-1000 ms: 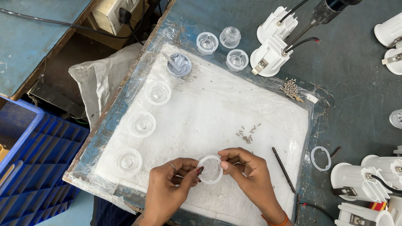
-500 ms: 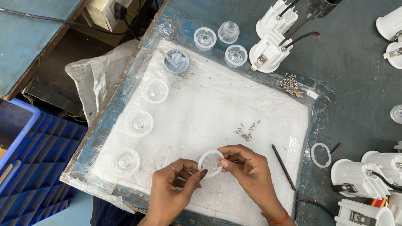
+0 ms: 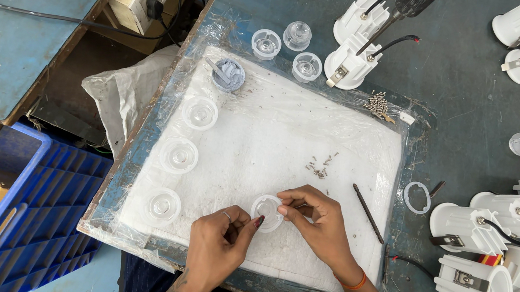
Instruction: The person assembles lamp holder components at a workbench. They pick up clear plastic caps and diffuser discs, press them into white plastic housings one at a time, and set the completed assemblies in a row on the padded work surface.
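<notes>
**Both hands close in on one clear lens at the near edge of the pad**

Here we are over the white foam pad (image 3: 260, 140), and all the action is at its near edge. The left hand (image 3: 220, 240) comes in from the near side with its fingers curled, fingertips pinching the left rim of a small clear round lens (image 3: 266, 212). The right hand (image 3: 318, 221) meets it from the other side, thumb and forefinger closed on the lens's right rim. So both hands grip the same piece, and it sits just above the pad between them; whether it touches the pad I cannot tell.

Look left along the pad: three more clear lens cups (image 3: 178, 155) lie in a line running near to far, and past them a small cup of grey paste (image 3: 228, 75) with a stick in it. In the middle of the pad, a scatter of tiny screws (image 3: 320, 168). To the right of the right hand lies a thin dark rod (image 3: 368, 212), and just off the pad's right edge a white ring (image 3: 417, 197).

Far side, three more clear lenses (image 3: 288, 46) sit on the grey bench next to white lamp housings (image 3: 353, 47) with black wires. More white housings (image 3: 474, 230) crowd the right side. Down at the near left, a blue plastic crate (image 3: 30, 219).
</notes>
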